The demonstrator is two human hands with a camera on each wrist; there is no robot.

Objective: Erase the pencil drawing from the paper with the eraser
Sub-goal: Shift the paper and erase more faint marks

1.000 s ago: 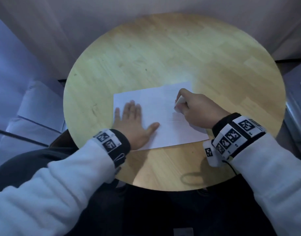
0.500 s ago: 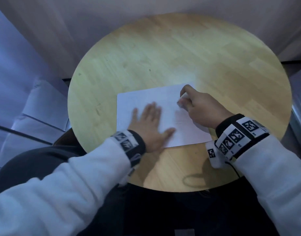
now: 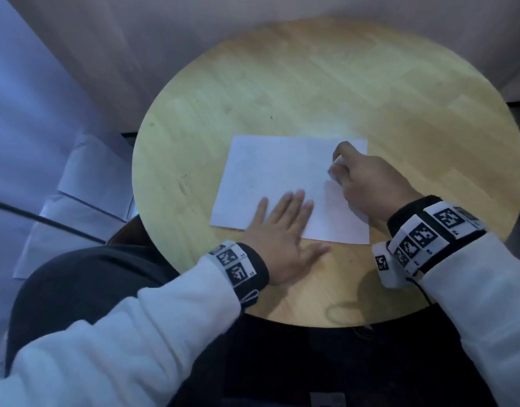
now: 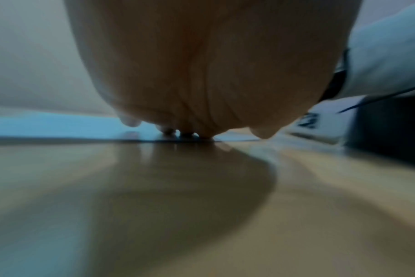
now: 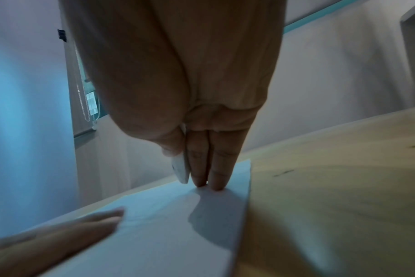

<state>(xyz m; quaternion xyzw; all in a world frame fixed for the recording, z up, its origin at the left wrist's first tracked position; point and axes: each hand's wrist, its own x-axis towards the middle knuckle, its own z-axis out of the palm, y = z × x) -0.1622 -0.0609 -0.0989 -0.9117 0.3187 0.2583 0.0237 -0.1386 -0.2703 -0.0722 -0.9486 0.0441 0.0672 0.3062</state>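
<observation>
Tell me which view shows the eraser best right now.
The right wrist view: the white eraser shows edge-on, pinched between thumb and fingers of the right hand, its tip at the paper. The head view shows only a blurred white sliver. The left wrist view doesn't show it.

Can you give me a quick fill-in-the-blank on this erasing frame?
1. The right hand pinches a white ____.
2. The left hand lies ____ on the paper's near edge.
3. The paper lies on a ____ wooden table.

Missing words: eraser; flat; round
</observation>
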